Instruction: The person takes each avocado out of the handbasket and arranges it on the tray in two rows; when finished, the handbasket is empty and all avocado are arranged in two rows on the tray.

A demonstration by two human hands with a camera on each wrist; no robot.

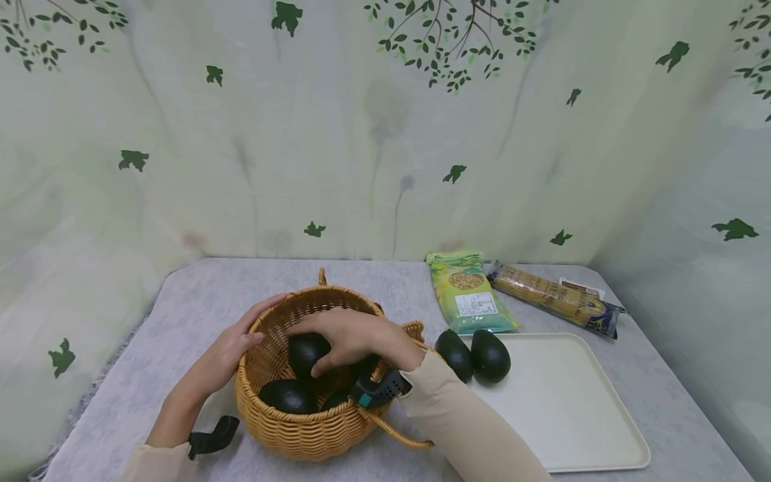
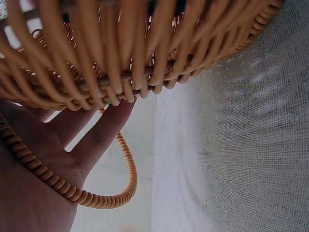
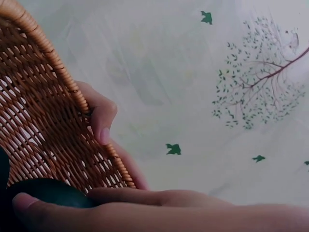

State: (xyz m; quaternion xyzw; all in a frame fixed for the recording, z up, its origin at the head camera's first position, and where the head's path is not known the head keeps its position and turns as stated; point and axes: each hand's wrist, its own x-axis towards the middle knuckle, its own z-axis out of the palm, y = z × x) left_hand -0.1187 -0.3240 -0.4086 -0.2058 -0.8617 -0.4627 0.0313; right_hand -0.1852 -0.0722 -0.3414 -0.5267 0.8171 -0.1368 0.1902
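Observation:
A round wicker basket [image 1: 301, 438] stands tilted toward me on the table. My left hand [image 1: 225, 355] holds its left rim, thumb hooked over the edge; the left wrist view shows fingers [image 2: 104, 133] against the outer weave, with a wicker handle [image 2: 128, 169] looping by the palm. Inside the basket, my right hand [image 1: 349, 335] grips a dark avocado [image 1: 306, 355], thumb on its near side. Another avocado [image 1: 289, 396] lies at the basket's front, and others are partly hidden by the right hand and wrist. In the right wrist view the gripped avocado [image 3: 53, 191] is partly cut off.
Right of the basket is a white tray [image 1: 578, 415]. Two avocados, a left one [image 1: 454, 355] and a right one [image 1: 490, 356], lie at its left back corner. Behind it lie a green-yellow bag [image 1: 466, 291] and a long golden packet [image 1: 551, 298]. A patterned cloth [image 1: 385, 134] hangs behind the table.

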